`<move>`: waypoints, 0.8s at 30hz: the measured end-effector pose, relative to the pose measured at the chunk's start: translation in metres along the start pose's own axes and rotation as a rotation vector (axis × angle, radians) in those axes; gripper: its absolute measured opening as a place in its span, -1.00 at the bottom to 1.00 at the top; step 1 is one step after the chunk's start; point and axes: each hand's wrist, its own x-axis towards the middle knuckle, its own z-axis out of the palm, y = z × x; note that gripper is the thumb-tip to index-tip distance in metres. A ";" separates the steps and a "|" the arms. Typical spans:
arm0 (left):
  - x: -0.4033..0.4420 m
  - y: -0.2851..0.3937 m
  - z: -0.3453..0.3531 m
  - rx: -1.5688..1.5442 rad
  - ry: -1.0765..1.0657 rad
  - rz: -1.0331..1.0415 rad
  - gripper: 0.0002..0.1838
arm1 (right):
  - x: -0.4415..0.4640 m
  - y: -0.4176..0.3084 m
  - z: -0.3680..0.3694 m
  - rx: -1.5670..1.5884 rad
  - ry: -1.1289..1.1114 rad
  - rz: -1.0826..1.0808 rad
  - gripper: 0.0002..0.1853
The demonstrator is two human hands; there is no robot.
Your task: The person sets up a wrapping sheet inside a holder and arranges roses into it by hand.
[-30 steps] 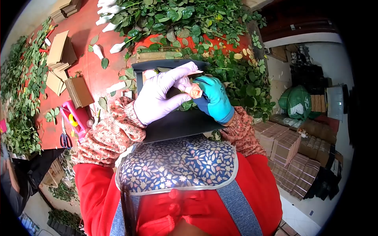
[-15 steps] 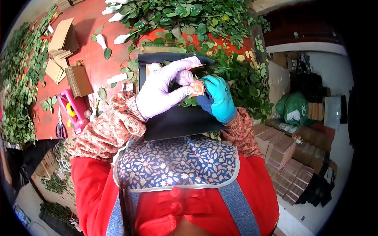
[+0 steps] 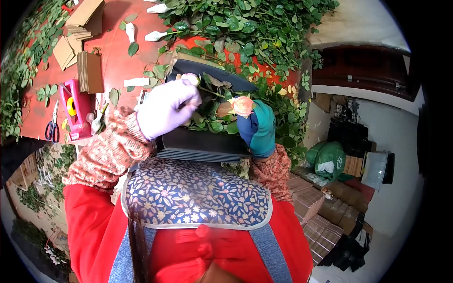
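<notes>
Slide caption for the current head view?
Teal-gloved right hand holding a peach rose, lavender-gloved left hand apart, at a leaf-strewn red table.

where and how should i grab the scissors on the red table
Best by the dark blue handles, probably coming from the near edge of the table with the left hand: the scissors lie with handles toward that edge and blades pointing away. Coming from the right looks awkward, since the pink holder stands close on that side.
</notes>
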 end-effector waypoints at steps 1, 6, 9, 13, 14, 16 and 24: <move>-0.008 0.001 -0.007 0.255 -0.011 -0.008 -0.82 | 0.000 -0.001 0.001 0.028 -0.035 0.018 -0.61; -0.072 -0.039 -0.046 0.810 -0.256 -0.133 -0.88 | -0.012 0.007 0.008 0.011 -0.024 0.029 -0.57; -0.089 -0.026 -0.047 0.715 -0.124 -0.418 -0.79 | -0.013 0.018 0.008 0.013 -0.088 0.008 -0.57; -0.060 0.001 -0.052 0.410 -0.128 -0.250 -0.15 | -0.019 0.034 0.017 0.107 -0.174 -0.034 -0.58; -0.043 0.009 -0.048 0.300 -0.162 -0.186 -0.16 | -0.020 0.038 0.018 0.106 -0.178 -0.039 -0.58; -0.013 0.022 -0.032 0.138 -0.154 -0.042 -0.15 | -0.021 0.045 0.020 0.223 -0.208 -0.035 -0.62; 0.038 0.001 0.026 0.123 -0.244 0.196 -0.53 | -0.003 0.018 0.026 0.998 -0.361 0.553 -0.67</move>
